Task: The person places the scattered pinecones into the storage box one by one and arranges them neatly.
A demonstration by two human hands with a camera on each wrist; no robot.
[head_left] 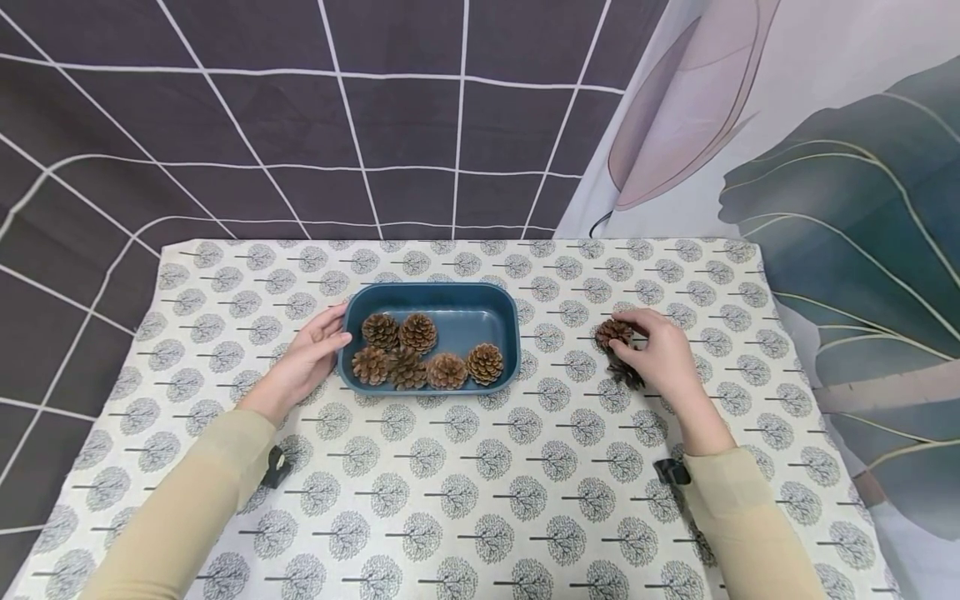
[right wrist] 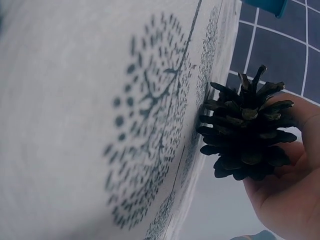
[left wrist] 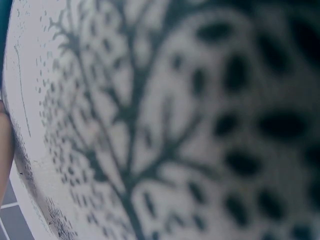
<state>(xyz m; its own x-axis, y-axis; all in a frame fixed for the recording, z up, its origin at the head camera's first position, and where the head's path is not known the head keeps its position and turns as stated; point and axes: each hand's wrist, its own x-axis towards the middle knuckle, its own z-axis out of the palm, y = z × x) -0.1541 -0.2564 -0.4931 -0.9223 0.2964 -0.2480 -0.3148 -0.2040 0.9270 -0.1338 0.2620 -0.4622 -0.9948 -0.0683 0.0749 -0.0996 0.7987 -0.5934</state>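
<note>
A blue rectangular tray [head_left: 487, 312] holds several brown pine cones [head_left: 447, 371] along its left end and near side. My left hand [head_left: 309, 357] is at the tray's left end, its fairly straight fingers and thumb touching the outer wall. To the right of the tray, my right hand [head_left: 660, 354] pinches a pine cone [head_left: 612, 333] between thumb and fingers, low over the cloth. A darker pine cone [head_left: 626, 375] lies just below that thumb. In the right wrist view a dark pine cone [right wrist: 247, 132] stands in front of the hand and hides its fingertips.
A white tablecloth [head_left: 487, 492] printed with grey trees covers the table. Behind the far edge hangs a dark cloth [head_left: 405, 125] with a white grid, and a leaf-patterned curtain [head_left: 847, 250] is at the right. Each wrist wears a small black camera [head_left: 672, 472].
</note>
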